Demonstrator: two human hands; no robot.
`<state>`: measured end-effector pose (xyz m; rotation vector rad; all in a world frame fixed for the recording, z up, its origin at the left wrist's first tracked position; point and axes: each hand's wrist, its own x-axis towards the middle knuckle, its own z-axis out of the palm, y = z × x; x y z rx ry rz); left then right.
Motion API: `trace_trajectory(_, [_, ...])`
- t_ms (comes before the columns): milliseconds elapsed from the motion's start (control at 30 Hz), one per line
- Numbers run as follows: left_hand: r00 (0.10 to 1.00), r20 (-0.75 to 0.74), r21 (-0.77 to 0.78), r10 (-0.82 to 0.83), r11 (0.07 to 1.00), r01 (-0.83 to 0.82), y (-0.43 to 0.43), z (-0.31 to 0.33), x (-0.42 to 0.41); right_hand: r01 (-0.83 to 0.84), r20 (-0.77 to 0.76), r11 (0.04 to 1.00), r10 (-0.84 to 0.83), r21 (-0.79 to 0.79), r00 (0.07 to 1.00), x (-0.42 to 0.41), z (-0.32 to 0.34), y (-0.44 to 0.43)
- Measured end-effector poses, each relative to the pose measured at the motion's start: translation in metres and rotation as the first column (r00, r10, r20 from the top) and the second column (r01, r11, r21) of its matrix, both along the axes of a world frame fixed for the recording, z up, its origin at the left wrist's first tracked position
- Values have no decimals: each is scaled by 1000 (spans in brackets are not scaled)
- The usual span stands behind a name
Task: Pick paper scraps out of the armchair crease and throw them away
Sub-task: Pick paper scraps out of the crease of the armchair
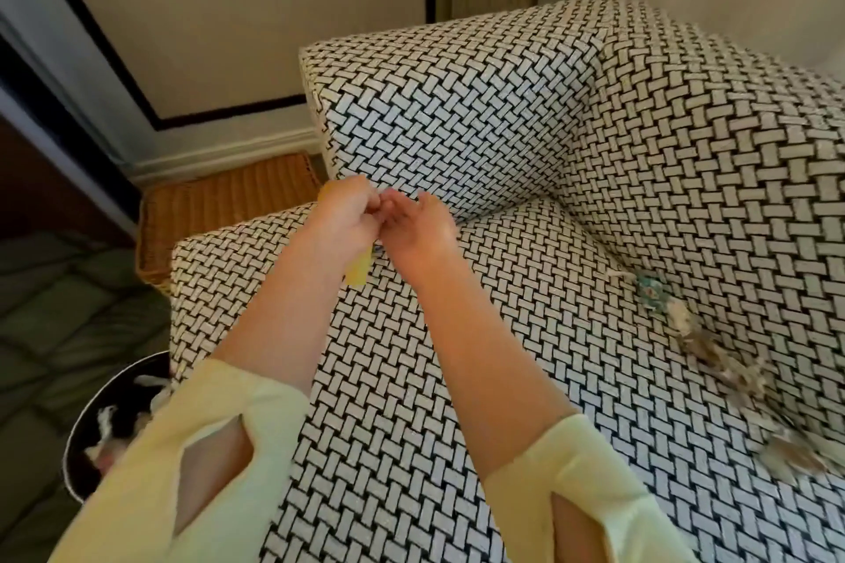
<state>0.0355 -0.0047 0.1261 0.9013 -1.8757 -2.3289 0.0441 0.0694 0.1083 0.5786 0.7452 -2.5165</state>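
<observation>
Both hands meet over the left part of the armchair seat (457,357), which is covered in a black-and-white woven pattern. My left hand (347,219) is closed around yellow paper scraps (357,272) that stick out below the palm. My right hand (420,229) touches it fingertip to fingertip; whether it pinches a scrap is hidden. More scraps (713,343), pale and brownish with one teal piece (651,288), lie along the crease between seat and backrest at the right.
A round dark bin (105,430) holding pale scraps stands on the floor at the lower left, partly behind my left sleeve. A wicker basket (219,206) sits beside the armrest (434,105). Green quilted fabric (55,311) covers the floor at far left.
</observation>
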Motion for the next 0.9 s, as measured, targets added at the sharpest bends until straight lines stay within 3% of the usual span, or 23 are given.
trace_trajectory(100, [996,-21,-143,87,986,-89,-35,1,-8,-62,-63,996,65,57,996,-8,7,-12])
trace_trajectory(167, [1000,-21,-339,-18,941,10,-46,-4,-10,-93,-42,994,95,62,995,-17,1,-20])
trace_trajectory(233, [991,23,-614,-131,781,117,-51,-11,-13,-108,-26,989,111,98,993,-22,0,-23])
trace_trajectory(300, [974,72,-780,-215,596,190,-54,-17,-17,-111,-21,987,114,113,993,-26,-4,-23])
trace_trajectory(367, [945,134,-845,-299,464,267,-56,-23,-20,-102,-12,989,103,108,995,-26,-7,-21])
trace_trajectory(467, [908,229,-867,-351,351,354,-57,-29,-19,-116,-14,988,118,104,993,-24,-9,-17])
trace_trajectory(567, [902,249,-862,-353,345,372,-59,-27,-16,-108,-10,990,109,87,994,-23,-10,-17])
trace_trajectory(700, [918,149,-867,-368,397,300,-54,-20,-11,-89,-20,995,90,54,996,-16,-11,-12])
trace_trajectory(800, [886,92,-856,-455,419,304,-33,-15,-4,-59,-40,985,66,164,997,-8,-8,10])
trace_trajectory(900, [798,95,-823,-596,404,400,2,-12,3,29,-84,948,-3,316,996,-4,-12,51])
